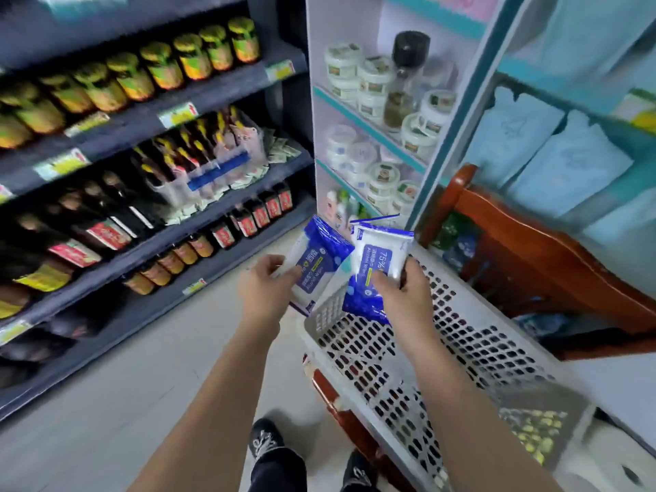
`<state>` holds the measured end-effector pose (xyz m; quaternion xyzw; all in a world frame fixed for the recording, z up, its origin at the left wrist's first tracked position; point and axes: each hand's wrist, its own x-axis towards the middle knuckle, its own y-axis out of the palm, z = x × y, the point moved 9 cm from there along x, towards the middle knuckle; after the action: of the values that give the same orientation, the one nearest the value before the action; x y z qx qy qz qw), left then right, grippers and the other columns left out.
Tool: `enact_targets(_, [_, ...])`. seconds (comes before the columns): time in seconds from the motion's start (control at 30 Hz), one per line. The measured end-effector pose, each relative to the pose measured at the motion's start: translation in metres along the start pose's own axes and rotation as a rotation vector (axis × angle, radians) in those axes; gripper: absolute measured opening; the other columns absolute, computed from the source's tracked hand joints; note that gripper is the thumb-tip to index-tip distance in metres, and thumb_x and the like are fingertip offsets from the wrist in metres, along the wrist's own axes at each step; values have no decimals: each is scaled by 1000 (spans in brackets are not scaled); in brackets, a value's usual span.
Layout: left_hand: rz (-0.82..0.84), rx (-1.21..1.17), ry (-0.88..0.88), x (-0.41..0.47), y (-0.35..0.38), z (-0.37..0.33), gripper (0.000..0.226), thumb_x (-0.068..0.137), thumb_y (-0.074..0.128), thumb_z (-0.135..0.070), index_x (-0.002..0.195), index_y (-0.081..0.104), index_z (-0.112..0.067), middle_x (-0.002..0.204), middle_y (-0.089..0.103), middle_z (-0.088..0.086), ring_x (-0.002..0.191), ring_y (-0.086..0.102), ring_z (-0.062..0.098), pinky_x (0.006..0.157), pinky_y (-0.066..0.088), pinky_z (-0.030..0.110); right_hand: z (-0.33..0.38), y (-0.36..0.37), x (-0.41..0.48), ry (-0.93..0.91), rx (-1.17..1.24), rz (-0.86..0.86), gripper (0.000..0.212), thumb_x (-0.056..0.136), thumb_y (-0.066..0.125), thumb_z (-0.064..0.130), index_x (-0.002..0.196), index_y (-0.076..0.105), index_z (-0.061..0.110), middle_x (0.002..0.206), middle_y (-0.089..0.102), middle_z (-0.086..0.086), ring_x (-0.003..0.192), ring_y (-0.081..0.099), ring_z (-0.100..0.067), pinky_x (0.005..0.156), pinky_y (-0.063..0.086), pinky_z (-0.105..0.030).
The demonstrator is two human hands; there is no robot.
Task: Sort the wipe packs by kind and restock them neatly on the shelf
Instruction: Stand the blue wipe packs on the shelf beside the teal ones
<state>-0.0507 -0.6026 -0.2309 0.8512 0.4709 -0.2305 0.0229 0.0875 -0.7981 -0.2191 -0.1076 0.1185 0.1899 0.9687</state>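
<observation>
My left hand [264, 289] grips a blue and white alcohol wipe pack [317, 257] by its lower edge, held upright above the floor just left of the basket. My right hand [401, 289] grips a second blue and white wipe pack [376, 257] marked 75%, over the far end of the grey perforated basket [408, 367]. The two packs nearly touch at their top corners. The basket's inside looks bare where I can see it.
A dark shelf unit [149, 214] with bottles and jars fills the left. A white shelf unit [372, 111] with small round tubs stands ahead. A red-brown wooden chair [532, 250] is behind the basket, light blue bags [553, 154] at right. My feet [269, 442] stand on pale floor.
</observation>
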Motion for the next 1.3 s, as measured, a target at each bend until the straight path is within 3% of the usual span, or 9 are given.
enact_targets(0.1, [-53, -66, 26, 16, -59, -31, 17, 84, 59, 0, 87, 57, -17, 86, 65, 6, 72, 62, 23, 74, 55, 49, 46, 55, 2, -126, -14, 47, 15, 89, 64, 13, 104, 60, 16, 91, 67, 1, 75, 62, -7, 57, 44, -8])
enact_targets(0.3, [-136, -129, 134, 50, -181, -84, 25, 86, 53, 6, 103, 59, -11, 98, 66, 15, 81, 63, 28, 73, 54, 44, 118, 175, -3, -318, 15, 116, 14, 86, 67, 11, 97, 61, 16, 88, 69, 6, 70, 60, 1, 65, 47, -15])
enact_targets(0.43, [-229, -96, 242, 70, -256, -117, 23, 88, 56, 3, 99, 61, -18, 91, 65, 7, 77, 63, 24, 72, 56, 48, 163, 248, -15, -442, 7, 184, 16, 84, 69, 9, 95, 61, 18, 86, 68, 7, 67, 58, 6, 63, 45, -13])
enact_targets(0.53, [-299, -76, 306, 82, -304, -142, 25, 88, 58, 1, 96, 62, -22, 87, 63, -1, 75, 62, 17, 73, 56, 36, 196, 298, -22, -521, -18, 275, 19, 84, 69, 6, 97, 62, 19, 84, 66, 13, 65, 56, 11, 60, 42, -8])
enact_targets(0.73, [-427, -132, 402, 111, -377, -187, 24, 86, 65, -4, 99, 57, -21, 96, 64, 2, 74, 65, 12, 65, 56, 34, 245, 390, -16, -609, -115, 522, 19, 83, 70, 11, 100, 64, 19, 97, 71, 7, 89, 67, -10, 78, 52, -29])
enact_targets(0.87, [-488, -200, 433, 140, -408, -212, 22, 84, 68, -3, 88, 53, -19, 91, 67, 5, 74, 67, 16, 60, 55, 31, 273, 441, -4, -681, -178, 628, 16, 84, 71, 12, 97, 62, 18, 92, 67, 18, 80, 61, 11, 68, 49, -14])
enact_targets(1.0, [-511, -227, 468, 174, -433, -239, 20, 83, 69, -3, 81, 58, -20, 84, 69, 3, 76, 65, 22, 73, 54, 39, 306, 487, 17, -754, -227, 703, 19, 84, 71, 14, 97, 60, 23, 91, 62, 25, 79, 56, 20, 62, 41, -3])
enact_targets(1.2, [-488, -299, 501, 218, -461, -275, 12, 89, 64, -6, 88, 61, -18, 84, 71, 0, 69, 69, 10, 56, 55, 27, 356, 554, 39, -963, -445, 759, 19, 81, 73, 22, 95, 62, 27, 92, 66, 16, 85, 60, -8, 73, 47, -32])
enact_targets(1.3, [-470, -333, 488, 240, -474, -287, 11, 93, 59, -8, 90, 62, -18, 82, 70, -3, 68, 68, 8, 51, 53, 25, 375, 584, 43, -1029, -526, 785, 19, 80, 74, 23, 94, 62, 28, 92, 66, 15, 85, 61, -10, 74, 48, -34])
